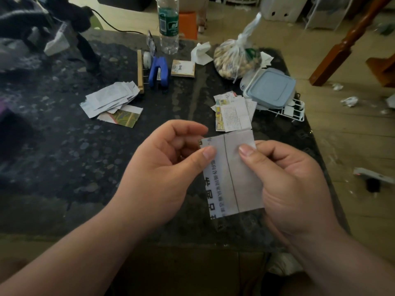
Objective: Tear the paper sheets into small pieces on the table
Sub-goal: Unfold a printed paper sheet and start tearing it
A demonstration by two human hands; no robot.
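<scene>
Hands: left hand (162, 165) and right hand (286, 180) each pinch paper strip (233, 178), lower centre;
Tearing: I'd keep both pinches close at top edge; pull apart slowly

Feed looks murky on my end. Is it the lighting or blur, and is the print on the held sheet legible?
Head view: dim, flat indoor light with no glare or hard shadows, so the dark table swallows detail. Head view: the paper sheet pinched by the left hand and right hand is soft; the large print shows, the small print is unreadable. Head view: wide-angle bending at the edges, and the dark clutter at far left is smeared.
</scene>
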